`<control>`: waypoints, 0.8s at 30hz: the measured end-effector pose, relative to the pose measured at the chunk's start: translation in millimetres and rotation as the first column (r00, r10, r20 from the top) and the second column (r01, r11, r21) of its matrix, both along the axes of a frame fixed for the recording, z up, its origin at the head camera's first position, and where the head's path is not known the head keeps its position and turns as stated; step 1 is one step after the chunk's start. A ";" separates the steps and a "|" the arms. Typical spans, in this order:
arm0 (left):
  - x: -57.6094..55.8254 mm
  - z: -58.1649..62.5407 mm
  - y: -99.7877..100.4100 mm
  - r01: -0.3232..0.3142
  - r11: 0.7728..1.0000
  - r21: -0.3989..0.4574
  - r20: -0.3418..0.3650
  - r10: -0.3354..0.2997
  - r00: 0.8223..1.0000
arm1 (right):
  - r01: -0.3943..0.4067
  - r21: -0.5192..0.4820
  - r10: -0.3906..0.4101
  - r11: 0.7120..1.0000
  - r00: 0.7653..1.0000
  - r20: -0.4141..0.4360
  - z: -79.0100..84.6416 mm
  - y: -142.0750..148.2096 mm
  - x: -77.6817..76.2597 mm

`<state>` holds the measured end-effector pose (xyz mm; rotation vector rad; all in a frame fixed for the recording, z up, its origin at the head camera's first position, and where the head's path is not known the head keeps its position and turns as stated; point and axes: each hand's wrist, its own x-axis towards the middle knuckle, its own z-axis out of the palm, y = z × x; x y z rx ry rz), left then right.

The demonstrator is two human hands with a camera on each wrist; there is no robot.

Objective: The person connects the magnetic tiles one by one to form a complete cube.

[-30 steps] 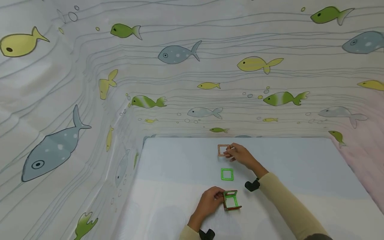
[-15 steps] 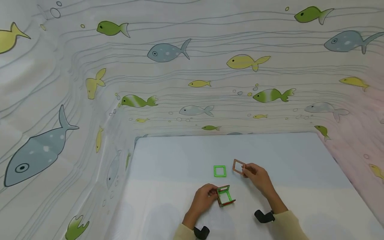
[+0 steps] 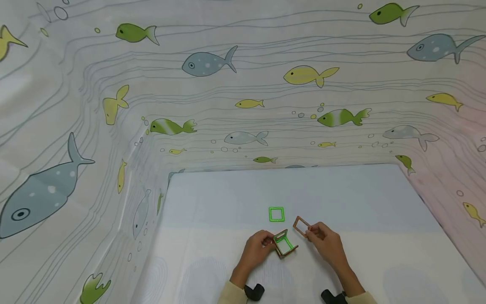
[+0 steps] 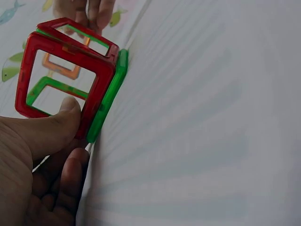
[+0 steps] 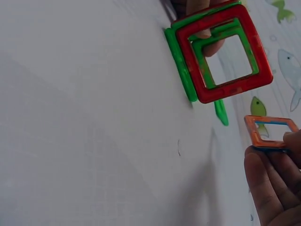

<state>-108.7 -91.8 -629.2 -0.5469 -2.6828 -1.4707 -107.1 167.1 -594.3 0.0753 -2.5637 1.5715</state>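
My left hand [image 3: 255, 251] grips a part-box of red and green square magnetic tiles [image 3: 290, 251]. The left wrist view shows my thumb [image 4: 70, 110] against a red tile [image 4: 96, 96] of it, and a green tile [image 4: 109, 96] lies flat along the tabletop. Just right of the box, my right hand [image 3: 328, 245] pinches an orange square magnetic tile [image 3: 297, 221] between thumb and fingers. This tile [image 5: 254, 134] is tilted, apart from the box, and has blue on its underside in the right wrist view. Beyond the box lies a loose green square tile [image 3: 276, 207].
Everything sits on a white tabletop [image 3: 212, 202]. Behind and to the left rises a white sheet [image 3: 212, 109] printed with fish and wavy lines. Dark wrist devices [image 3: 254, 292] are worn on both wrists.
My right hand has brought the orange tile from the far side of the table toward me, close to the box. My left hand keeps its hold, and the box has turned slightly.
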 end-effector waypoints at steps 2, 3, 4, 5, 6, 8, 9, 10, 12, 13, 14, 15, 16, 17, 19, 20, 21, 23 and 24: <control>-0.1 1.0 -0.4 -0.003 1.000 -0.005 0.005 0.003 1.000 | -0.010 -0.004 0.010 1.000 1.000 -0.008 -0.3 -1.3 1.1; -0.2 1.3 -0.5 -0.004 1.000 -0.007 0.009 0.004 1.000 | -0.015 -0.001 0.015 1.000 1.000 -0.013 -0.6 -1.9 1.6; -0.4 1.4 -0.5 -0.006 1.000 -0.008 0.018 0.007 1.000 | -0.018 0.008 0.018 1.000 1.000 -0.015 -0.7 -2.5 2.1; -0.3 1.7 -0.3 -0.008 1.000 -0.011 0.025 0.008 1.000 | -0.020 0.016 0.021 1.000 1.000 -0.015 -0.4 -3.1 2.6; -0.2 1.8 -0.1 -0.008 1.000 -0.013 0.032 0.009 0.999 | -0.022 0.027 0.022 0.999 1.000 -0.011 -0.3 -3.6 3.3; -0.2 1.2 0.2 -0.008 1.000 -0.016 0.039 0.008 0.999 | -0.029 0.045 0.029 0.999 1.000 -0.009 -0.9 -4.0 4.5; -0.2 0.9 0.4 -0.008 1.000 -0.016 0.044 0.008 0.999 | -0.034 0.050 0.035 0.998 0.999 -0.008 -1.4 -4.1 5.0; -0.3 0.8 0.6 -0.007 1.000 -0.016 0.044 0.008 0.999 | -0.041 0.051 0.041 0.998 0.999 -0.007 -1.5 -4.0 5.5; -0.7 -0.2 0.8 -0.007 1.000 -0.020 0.036 0.008 0.999 | -0.055 0.052 0.056 0.997 0.998 -0.014 -2.7 -3.6 6.1; -0.9 -0.5 0.8 -0.008 1.000 -0.022 0.033 0.009 0.999 | -0.063 0.052 0.064 0.997 0.998 -0.022 -3.4 -3.3 6.2; -1.1 -0.7 0.9 -0.009 1.000 -0.024 0.030 0.010 1.000 | -0.069 0.053 0.071 0.996 0.997 -0.026 -4.1 -3.2 6.4; -1.1 -0.7 0.9 -0.011 1.000 -0.027 0.030 0.012 0.999 | -0.073 0.056 0.074 0.996 0.997 -0.024 -4.7 -3.1 6.6; -1.1 -0.9 0.9 -0.013 0.999 -0.031 0.027 0.014 1.000 | -0.077 0.063 0.078 0.995 0.997 -0.023 -5.5 -3.0 6.9; -0.8 -0.9 0.9 -0.014 0.999 -0.034 0.026 0.015 1.000 | -0.080 0.071 0.082 0.994 0.996 -0.020 -6.2 -2.9 7.4; -0.3 -0.6 0.9 -0.016 0.999 -0.036 0.029 0.017 0.999 | -0.087 0.079 0.088 0.993 0.996 -0.009 -7.6 -2.9 8.3; -0.1 -0.5 1.0 -0.017 0.999 -0.035 0.027 0.018 0.999 | -0.091 0.084 0.092 0.992 0.996 -0.004 -8.3 -2.9 8.8; 0.3 -0.4 1.1 -0.017 0.999 -0.035 0.027 0.018 0.999 | -0.093 0.088 0.093 0.992 0.996 0.000 -8.8 -3.1 9.3; 0.3 0.2 1.2 -0.018 0.999 -0.035 0.021 0.019 1.000 | -0.097 0.090 0.098 0.991 0.995 -0.002 -9.4 -3.8 9.5; 0.1 0.3 1.3 -0.019 0.999 -0.034 0.018 0.020 1.000 | -0.098 0.092 0.099 0.991 0.995 -0.007 -9.6 -4.3 9.4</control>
